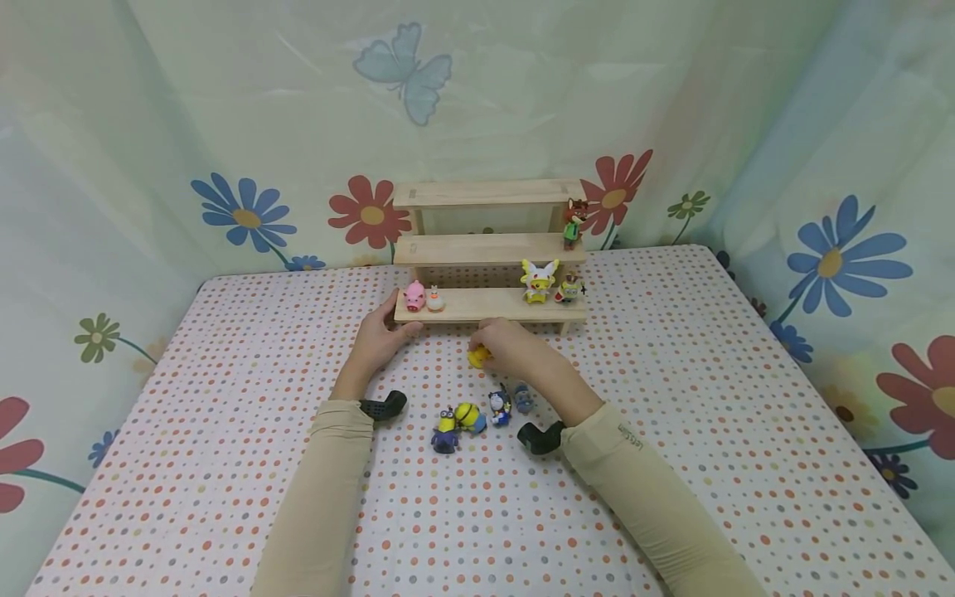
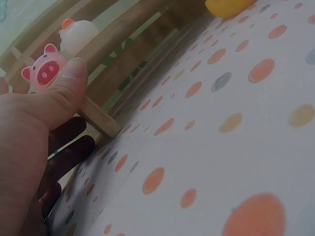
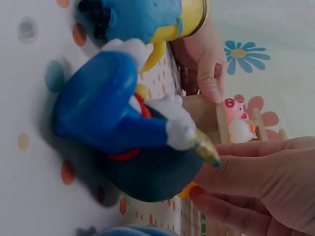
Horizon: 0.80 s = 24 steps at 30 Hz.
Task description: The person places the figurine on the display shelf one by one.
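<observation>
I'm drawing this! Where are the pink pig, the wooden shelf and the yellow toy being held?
Pink pig (image 2: 47, 72), left wrist view: its snout.
Wooden shelf (image 1: 485, 247), head view: middle board's top.
Yellow toy (image 1: 478, 358), head view: its uncovered part.

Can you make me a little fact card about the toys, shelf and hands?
Shelf: pale wooden three-tier rack
Bottom tier, left: round pink pig, round white figure
Bottom tier, right: yellow-and-white eared figure, small yellow-and-red figure
Middle tier: brown-and-green fox-like figure
Table: white cloth with coloured dots; four small figures
Left hand: grips rack's left end
Right hand: holds yellow toy, partly hidden
</observation>
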Tool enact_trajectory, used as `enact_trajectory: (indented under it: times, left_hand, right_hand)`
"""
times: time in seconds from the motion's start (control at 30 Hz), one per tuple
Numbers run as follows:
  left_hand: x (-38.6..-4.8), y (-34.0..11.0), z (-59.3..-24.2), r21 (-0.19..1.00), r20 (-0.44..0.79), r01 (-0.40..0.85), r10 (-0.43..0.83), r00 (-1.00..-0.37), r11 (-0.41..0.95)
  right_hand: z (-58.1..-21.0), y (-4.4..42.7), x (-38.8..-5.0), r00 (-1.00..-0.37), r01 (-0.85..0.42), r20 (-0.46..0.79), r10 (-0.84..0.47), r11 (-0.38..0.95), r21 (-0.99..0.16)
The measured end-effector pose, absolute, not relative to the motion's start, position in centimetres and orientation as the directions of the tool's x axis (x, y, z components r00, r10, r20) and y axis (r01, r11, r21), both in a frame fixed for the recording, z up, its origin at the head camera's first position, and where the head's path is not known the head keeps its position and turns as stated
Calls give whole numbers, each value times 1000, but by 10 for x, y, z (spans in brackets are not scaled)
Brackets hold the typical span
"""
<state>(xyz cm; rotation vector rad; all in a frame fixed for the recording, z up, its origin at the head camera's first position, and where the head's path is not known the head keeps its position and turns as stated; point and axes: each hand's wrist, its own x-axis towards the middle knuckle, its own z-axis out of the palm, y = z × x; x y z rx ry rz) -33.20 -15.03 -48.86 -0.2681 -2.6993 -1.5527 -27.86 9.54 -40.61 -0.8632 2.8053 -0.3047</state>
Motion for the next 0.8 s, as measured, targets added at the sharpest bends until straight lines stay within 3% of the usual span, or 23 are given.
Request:
enact_trajectory:
  times: [0.33, 0.8]
  left_hand:
    - [-331, -150, -488, 859, 109, 164, 140, -984, 484]
    - [-332, -149, -489, 852, 118, 173, 140, -983, 494]
  right_hand:
    - [-401, 97, -279, -831, -512, -69, -552, 807, -294]
    - [-391, 101, -285, -858, -514, 248, -451, 768, -381]
